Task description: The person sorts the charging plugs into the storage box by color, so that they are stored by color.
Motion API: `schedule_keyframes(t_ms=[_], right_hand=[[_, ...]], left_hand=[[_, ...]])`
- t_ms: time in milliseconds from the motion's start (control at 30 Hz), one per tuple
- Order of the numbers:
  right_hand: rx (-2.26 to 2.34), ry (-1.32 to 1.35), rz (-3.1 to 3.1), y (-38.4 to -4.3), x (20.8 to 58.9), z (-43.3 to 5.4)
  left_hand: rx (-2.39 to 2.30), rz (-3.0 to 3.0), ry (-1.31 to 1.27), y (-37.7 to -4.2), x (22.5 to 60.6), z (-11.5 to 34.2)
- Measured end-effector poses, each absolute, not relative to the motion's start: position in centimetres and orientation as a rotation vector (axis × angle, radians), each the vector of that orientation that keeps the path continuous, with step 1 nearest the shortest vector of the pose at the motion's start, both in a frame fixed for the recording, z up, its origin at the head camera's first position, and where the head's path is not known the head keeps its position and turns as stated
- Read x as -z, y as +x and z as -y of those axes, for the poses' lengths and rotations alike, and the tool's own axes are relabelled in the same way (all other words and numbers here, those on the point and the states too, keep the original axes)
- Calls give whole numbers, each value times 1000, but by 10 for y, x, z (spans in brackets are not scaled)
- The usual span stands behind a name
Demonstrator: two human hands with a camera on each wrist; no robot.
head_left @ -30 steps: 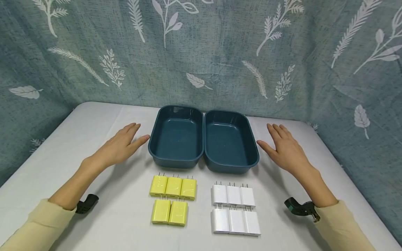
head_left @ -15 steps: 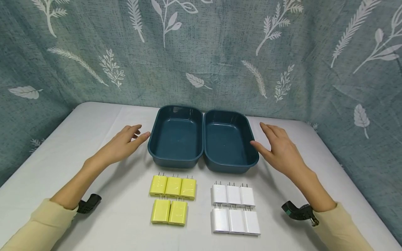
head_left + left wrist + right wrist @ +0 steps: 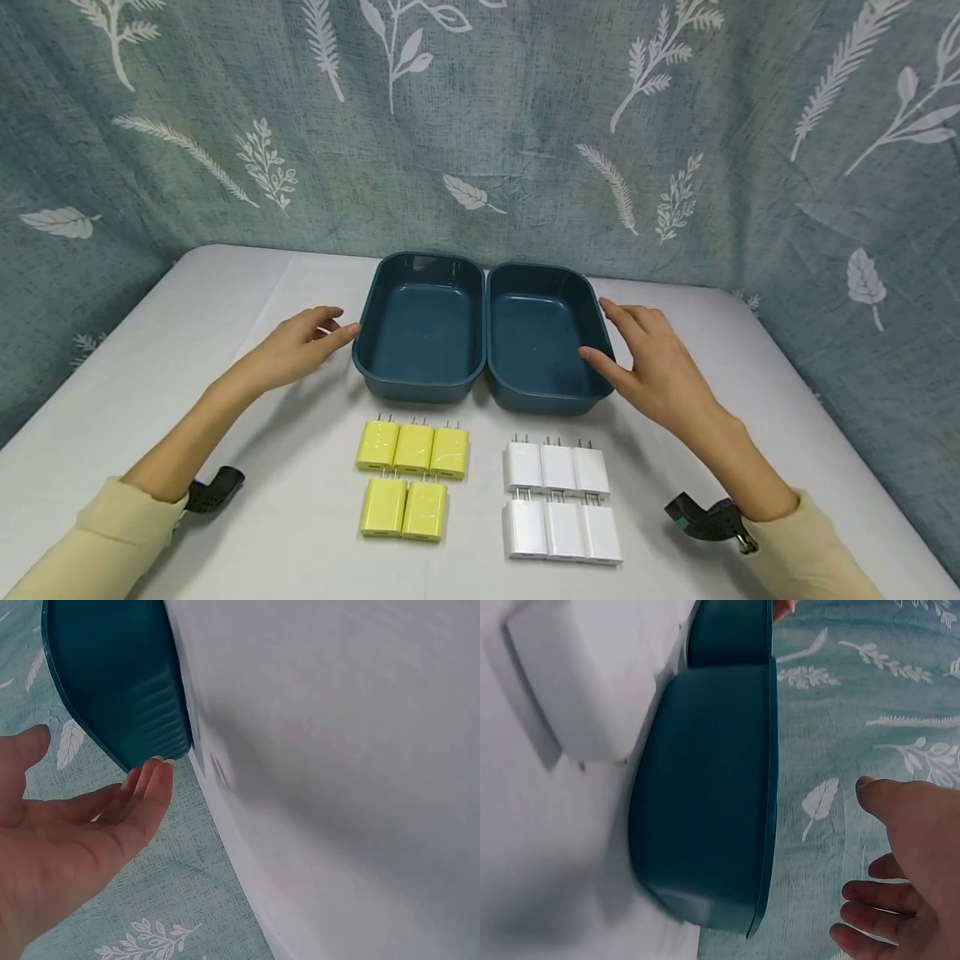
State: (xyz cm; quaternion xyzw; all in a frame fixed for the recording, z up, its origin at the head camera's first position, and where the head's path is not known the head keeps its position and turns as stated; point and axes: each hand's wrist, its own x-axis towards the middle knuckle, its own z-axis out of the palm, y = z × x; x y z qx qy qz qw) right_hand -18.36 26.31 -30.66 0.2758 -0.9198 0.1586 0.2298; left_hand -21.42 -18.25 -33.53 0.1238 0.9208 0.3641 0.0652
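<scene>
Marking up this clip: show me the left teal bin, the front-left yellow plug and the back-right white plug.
Left teal bin [image 3: 426, 333]: head view, on its bare inside floor.
Front-left yellow plug [image 3: 383, 507]: head view, middle of its upper face.
Back-right white plug [image 3: 591, 471]: head view, middle of its upper face.

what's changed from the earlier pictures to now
The right hand has moved to the person's left, so its thumb now shows over the right tray in the head view. The left hand barely shifted, its fingers bending a little more. Nothing was visibly taken hold of or let go. Both trays, the yellow plug adapters and the white plug adapters stayed put.
</scene>
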Motion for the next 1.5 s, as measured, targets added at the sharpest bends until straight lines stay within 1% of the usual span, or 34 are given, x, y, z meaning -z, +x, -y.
schedule_keyframes(t_ms=[200, 633, 1100, 1500], right_hand=[[-443, 802, 2524, -177, 306, -253], [-487, 886, 2517, -161, 308, -233], [-490, 1050, 2495, -144, 310, -208], [-501, 1183, 2503, -138, 320, -188]], left_hand=[[-1238, -2642, 309, -214, 334, 181], [-1451, -2452, 305, -215, 338, 180], [-1556, -2341, 310, -216, 339, 179], [-1640, -2240, 303, -219, 341, 181]])
